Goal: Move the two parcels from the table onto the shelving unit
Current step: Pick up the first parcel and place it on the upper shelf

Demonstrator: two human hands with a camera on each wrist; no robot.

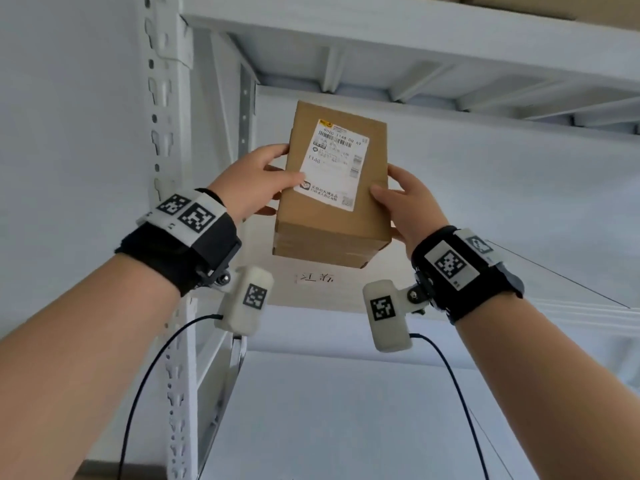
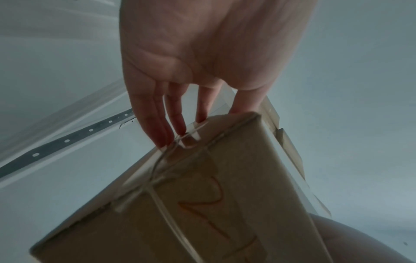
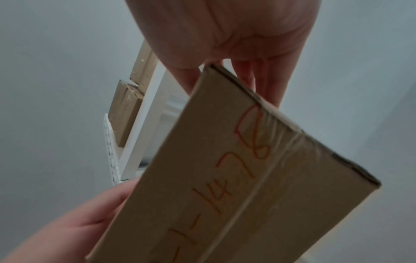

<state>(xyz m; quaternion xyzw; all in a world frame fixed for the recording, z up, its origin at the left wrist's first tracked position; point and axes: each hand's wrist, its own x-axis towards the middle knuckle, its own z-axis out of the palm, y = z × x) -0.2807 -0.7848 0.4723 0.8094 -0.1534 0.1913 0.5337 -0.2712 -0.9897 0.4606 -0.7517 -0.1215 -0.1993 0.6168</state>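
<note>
Both hands, left (image 1: 254, 183) and right (image 1: 403, 202), grasp the parcel (image 1: 332, 188) above the shelf (image 1: 519, 289). Its lifted base could catch the shelf lip and twist free of either grip

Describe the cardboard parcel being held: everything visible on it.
The parcel is a plain brown cardboard box, closed and sealed with clear tape along its seams. A white shipping label with barcodes covers much of the face towards the head camera. Orange handwritten marks run along its underside. It is held up, tilted, in front of the white shelving unit. The left hand grips its left side, thumb on the label; the right hand grips its right side. Whether it touches the shelf cannot be told.
</note>
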